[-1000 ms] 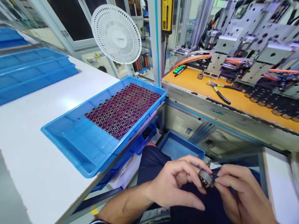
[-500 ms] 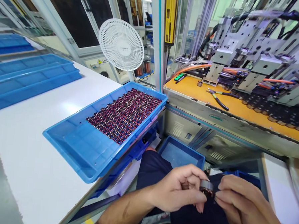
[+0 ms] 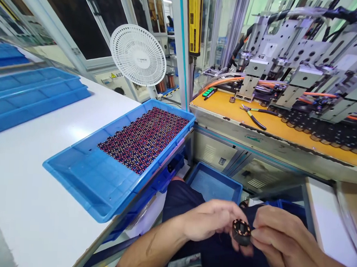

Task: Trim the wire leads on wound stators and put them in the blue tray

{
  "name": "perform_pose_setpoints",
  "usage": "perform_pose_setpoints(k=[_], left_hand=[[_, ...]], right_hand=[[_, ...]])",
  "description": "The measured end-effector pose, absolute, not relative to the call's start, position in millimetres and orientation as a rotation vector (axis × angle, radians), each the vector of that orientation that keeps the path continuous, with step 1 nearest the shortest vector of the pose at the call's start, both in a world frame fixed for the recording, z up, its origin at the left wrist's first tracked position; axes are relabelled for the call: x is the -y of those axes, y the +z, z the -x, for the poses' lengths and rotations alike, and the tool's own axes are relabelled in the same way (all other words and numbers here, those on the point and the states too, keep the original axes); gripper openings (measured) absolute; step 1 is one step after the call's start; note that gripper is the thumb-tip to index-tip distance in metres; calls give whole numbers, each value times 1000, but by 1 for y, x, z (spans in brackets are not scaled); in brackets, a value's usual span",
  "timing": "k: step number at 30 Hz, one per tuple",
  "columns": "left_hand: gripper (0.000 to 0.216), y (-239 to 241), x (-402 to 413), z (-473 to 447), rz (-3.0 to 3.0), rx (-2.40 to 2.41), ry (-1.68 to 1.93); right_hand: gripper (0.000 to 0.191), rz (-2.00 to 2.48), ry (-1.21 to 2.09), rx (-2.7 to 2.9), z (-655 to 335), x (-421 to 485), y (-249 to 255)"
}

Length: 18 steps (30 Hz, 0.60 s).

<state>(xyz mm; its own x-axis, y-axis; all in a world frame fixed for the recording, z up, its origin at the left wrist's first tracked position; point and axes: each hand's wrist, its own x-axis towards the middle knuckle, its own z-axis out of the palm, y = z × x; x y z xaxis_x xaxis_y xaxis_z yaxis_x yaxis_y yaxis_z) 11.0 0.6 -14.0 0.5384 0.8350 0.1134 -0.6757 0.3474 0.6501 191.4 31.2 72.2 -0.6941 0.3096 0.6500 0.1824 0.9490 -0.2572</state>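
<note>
A small ring-shaped motor stator [image 3: 241, 233], dark with copper windings, is held over my lap in my left hand [image 3: 214, 221]. Its open, toothed face tilts up toward me. My left fingers wrap around its far side and underside. Close against the stator's right edge, my right hand [image 3: 283, 238] has its thumb and forefinger pinched together. Whatever lies between those fingertips is too small to make out. To the left, a blue tray [image 3: 83, 184] bears many small dark parts [image 3: 145, 137] with red and pale spots, packed in rows.
The tray rests on a white table [image 3: 29, 173], with stacked blue trays [image 3: 40, 86] farther left. A fan [image 3: 139, 55] stands behind it. Pliers [image 3: 254, 116] and a single stator [image 3: 232, 99] lie on the orange machine bench [image 3: 224, 108]. A blue bin [image 3: 214, 183] sits below.
The stator has turned in my left hand, so its wound, toothed face now shows instead of its grey side. My right hand stays pinched beside it. The view has shifted slightly.
</note>
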Motion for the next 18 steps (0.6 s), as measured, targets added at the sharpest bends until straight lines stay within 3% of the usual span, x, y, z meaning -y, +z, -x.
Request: perform_pose_setpoints(k=[4, 10, 18], left_hand=[[44, -18, 1, -11, -765, -273, 888], [20, -15, 5, -15, -827, -272, 1212], [38, -2, 2, -11, -756, -157, 1462]], right_hand=[[21, 366, 183, 2345, -196, -31, 70], [17, 493, 16, 2353, -198, -33, 55], [12, 573, 229, 2315, -195, -34, 62]])
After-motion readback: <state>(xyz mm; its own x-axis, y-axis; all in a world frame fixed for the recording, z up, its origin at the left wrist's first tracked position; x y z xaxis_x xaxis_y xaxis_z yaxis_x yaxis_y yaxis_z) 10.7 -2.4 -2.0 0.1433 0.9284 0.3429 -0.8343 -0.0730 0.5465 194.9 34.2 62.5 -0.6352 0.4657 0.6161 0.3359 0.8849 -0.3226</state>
